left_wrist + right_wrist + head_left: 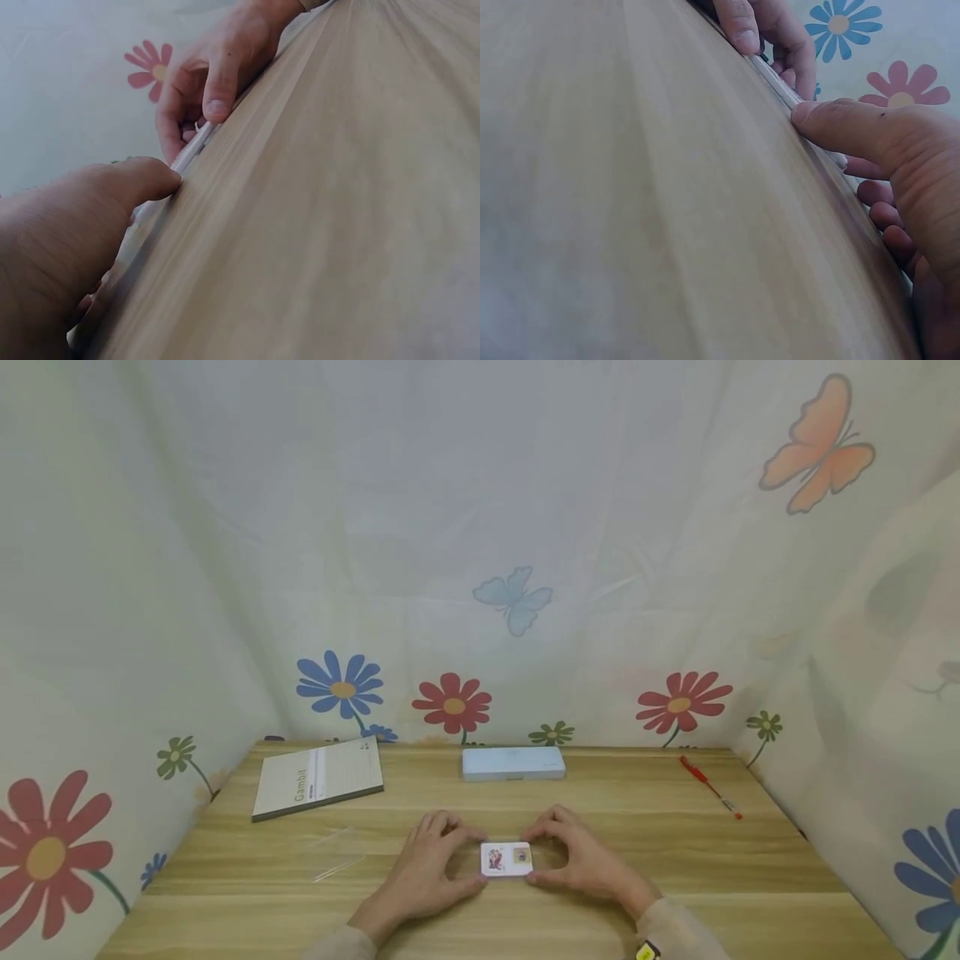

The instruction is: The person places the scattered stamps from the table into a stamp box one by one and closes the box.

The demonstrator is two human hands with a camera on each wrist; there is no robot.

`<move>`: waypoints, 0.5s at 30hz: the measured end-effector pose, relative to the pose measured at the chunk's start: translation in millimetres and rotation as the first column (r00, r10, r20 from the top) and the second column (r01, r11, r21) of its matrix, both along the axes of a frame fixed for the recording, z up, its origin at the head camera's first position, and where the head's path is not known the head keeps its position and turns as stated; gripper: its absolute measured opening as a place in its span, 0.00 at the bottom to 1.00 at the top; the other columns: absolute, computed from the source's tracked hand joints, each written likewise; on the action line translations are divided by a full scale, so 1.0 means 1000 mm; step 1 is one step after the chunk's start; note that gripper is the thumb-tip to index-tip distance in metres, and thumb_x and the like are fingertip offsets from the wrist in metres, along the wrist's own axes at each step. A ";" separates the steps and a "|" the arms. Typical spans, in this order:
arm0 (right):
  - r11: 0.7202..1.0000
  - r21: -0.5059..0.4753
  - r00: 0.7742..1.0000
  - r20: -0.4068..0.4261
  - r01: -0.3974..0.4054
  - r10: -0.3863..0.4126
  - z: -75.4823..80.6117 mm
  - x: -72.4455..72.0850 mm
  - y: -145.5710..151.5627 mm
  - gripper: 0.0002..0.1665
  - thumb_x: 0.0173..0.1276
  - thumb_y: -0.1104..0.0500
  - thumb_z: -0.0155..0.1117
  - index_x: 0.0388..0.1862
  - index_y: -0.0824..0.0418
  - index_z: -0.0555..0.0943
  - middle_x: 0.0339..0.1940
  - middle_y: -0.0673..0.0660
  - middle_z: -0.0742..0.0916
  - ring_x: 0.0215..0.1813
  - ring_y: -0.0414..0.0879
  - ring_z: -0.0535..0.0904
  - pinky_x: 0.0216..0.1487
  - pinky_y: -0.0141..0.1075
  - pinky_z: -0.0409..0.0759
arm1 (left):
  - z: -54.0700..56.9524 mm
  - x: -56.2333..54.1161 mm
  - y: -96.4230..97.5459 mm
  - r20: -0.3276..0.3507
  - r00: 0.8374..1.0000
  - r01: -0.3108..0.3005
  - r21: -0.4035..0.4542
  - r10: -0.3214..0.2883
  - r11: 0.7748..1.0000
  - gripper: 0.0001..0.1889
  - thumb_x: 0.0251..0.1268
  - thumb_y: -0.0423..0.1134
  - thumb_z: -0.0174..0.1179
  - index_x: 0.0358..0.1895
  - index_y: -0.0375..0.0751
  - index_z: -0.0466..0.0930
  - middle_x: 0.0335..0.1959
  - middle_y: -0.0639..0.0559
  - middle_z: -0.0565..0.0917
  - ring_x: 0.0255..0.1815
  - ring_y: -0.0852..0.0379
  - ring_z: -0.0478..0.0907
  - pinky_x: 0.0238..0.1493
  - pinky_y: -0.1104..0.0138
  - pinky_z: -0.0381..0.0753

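Note:
Flat on the wooden table lies a small white card (506, 859) with two coloured pictures printed on it, possibly a thin stack. My left hand (427, 864) pinches its left end, thumb at the near corner and forefinger at the far one. At the right end, my right hand (581, 860) grips the card the same way. From the left wrist view, the thin white edge of the card (196, 145) shows low on the tabletop between both thumbs. The right wrist view shows that edge (778, 82) too; the other fingers are partly hidden.
A notebook (322, 777) lies at the back left and a pale blue case (513, 763) at the back middle. On the right is a red pen (708, 785). A clear plastic piece (337, 866) lies left of my left hand. Behind the table hangs a flowered curtain (420, 527).

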State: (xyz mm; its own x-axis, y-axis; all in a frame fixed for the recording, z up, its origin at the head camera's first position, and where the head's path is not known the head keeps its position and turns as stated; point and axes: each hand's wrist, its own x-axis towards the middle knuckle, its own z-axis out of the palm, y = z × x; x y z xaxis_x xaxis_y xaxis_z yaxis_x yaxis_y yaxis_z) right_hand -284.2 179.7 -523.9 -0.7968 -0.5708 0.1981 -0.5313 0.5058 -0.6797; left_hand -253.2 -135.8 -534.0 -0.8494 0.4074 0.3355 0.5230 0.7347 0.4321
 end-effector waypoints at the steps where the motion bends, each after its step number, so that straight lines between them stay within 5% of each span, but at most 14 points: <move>1: 1.000 -0.002 1.000 0.002 0.000 0.000 0.000 0.000 0.000 0.29 0.65 0.40 0.86 0.63 0.41 0.88 0.61 0.44 0.81 0.66 0.44 0.77 0.74 0.46 0.75 | 0.000 0.000 0.000 0.002 1.000 0.004 0.008 -0.004 1.000 0.30 0.64 0.66 0.76 0.67 0.63 0.86 0.60 0.58 0.76 0.65 0.52 0.70 0.69 0.42 0.71; 5: 1.000 -0.005 1.000 0.004 0.003 -0.003 0.000 0.000 0.001 0.29 0.64 0.41 0.87 0.63 0.41 0.88 0.62 0.43 0.81 0.66 0.43 0.77 0.74 0.46 0.74 | 0.003 -0.001 -0.002 0.025 1.000 0.016 0.053 -0.017 0.998 0.35 0.63 0.66 0.77 0.71 0.57 0.84 0.61 0.56 0.79 0.67 0.52 0.71 0.71 0.41 0.71; 15: 1.000 -0.012 1.000 -0.007 -0.006 0.006 0.001 0.000 0.000 0.29 0.65 0.41 0.87 0.63 0.42 0.88 0.61 0.45 0.81 0.65 0.44 0.78 0.73 0.45 0.75 | 0.015 -0.004 -0.012 0.201 0.979 -0.006 0.238 -0.043 0.971 0.38 0.68 0.58 0.77 0.78 0.54 0.77 0.64 0.50 0.78 0.67 0.49 0.79 0.70 0.43 0.81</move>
State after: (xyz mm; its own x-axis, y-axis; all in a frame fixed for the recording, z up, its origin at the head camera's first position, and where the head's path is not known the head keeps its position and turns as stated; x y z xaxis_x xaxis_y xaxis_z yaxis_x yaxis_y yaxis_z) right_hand -284.0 179.7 -522.6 -0.7919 -0.5733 0.2105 -0.5391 0.4942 -0.6820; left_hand -257.3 -148.3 -519.1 -0.9027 0.3535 0.2451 0.4185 0.5899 0.6906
